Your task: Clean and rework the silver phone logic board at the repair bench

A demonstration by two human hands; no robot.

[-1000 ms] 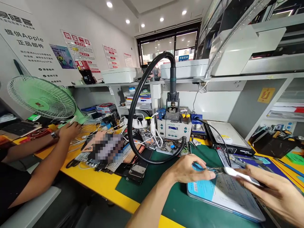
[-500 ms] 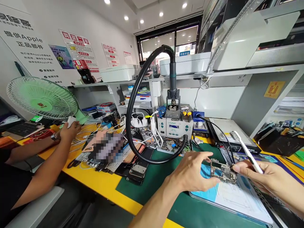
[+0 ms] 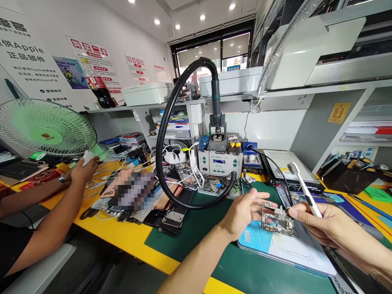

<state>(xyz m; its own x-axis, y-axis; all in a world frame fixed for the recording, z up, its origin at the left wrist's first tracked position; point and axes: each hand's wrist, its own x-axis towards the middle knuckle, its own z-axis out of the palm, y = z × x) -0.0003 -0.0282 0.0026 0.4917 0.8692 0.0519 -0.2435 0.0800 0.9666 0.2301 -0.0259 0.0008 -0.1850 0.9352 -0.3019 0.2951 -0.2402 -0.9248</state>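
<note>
A small phone circuit board (image 3: 283, 226) with cut-out gaps is held upright above the booklet (image 3: 303, 249). My right hand (image 3: 327, 224) pinches its right edge between thumb and fingers. The same hand also keeps a white toothbrush (image 3: 306, 192) with a black stripe, its dark bristles pointing up and left. My left hand (image 3: 240, 214) is at the board's left edge, its fingers apart and partly behind the board. Whether those fingertips touch the board is unclear.
A hot air station (image 3: 219, 163) with a looping black hose (image 3: 162, 134) stands behind the green mat (image 3: 196, 228). Left lies a pile of phone parts (image 3: 174, 218). A co-worker's hands (image 3: 81, 169) hold something white near a green fan (image 3: 45, 130).
The view has shifted slightly right. The circuit board has been turned, its face now more toward me. My left thumb has come off its lower edge, and the fingers have opened behind it.
</note>
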